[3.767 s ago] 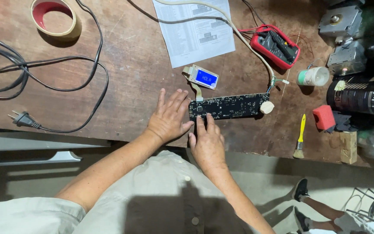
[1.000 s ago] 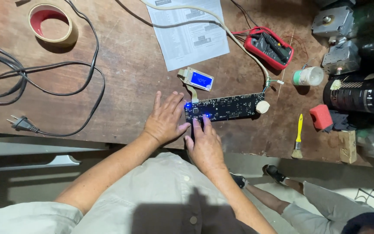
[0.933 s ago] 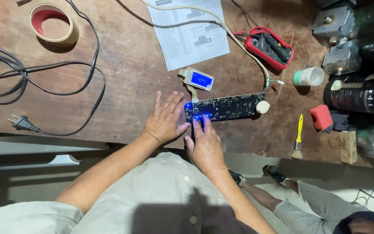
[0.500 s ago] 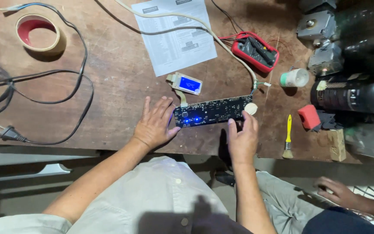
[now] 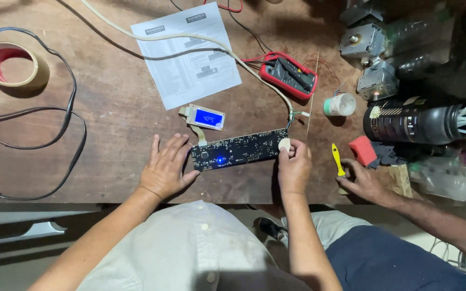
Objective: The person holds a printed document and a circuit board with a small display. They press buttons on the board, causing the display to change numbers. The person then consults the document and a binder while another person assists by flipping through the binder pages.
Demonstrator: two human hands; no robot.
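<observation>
The left hand (image 5: 165,170) lies flat and open on the brown wooden tabletop (image 5: 109,134), its fingers spread and their tips touching the left end of the long dark rectangular circuit board (image 5: 239,150), which lies between the two hands with a small blue light glowing near its middle. The right hand (image 5: 294,167) rests at the board's right end, its fingertips pinched on the round white knob (image 5: 284,144) there. Just beyond the left hand's fingertips sits a small cream display module with a lit blue screen (image 5: 207,117), joined to the board by a flat ribbon. Farther from the hands lie a printed white paper sheet (image 5: 187,54) and a red handheld multimeter (image 5: 289,75). To the right of the right hand, another person's hand (image 5: 363,182) rests beside a yellow-handled tool (image 5: 337,159) and a red block (image 5: 362,151).
</observation>
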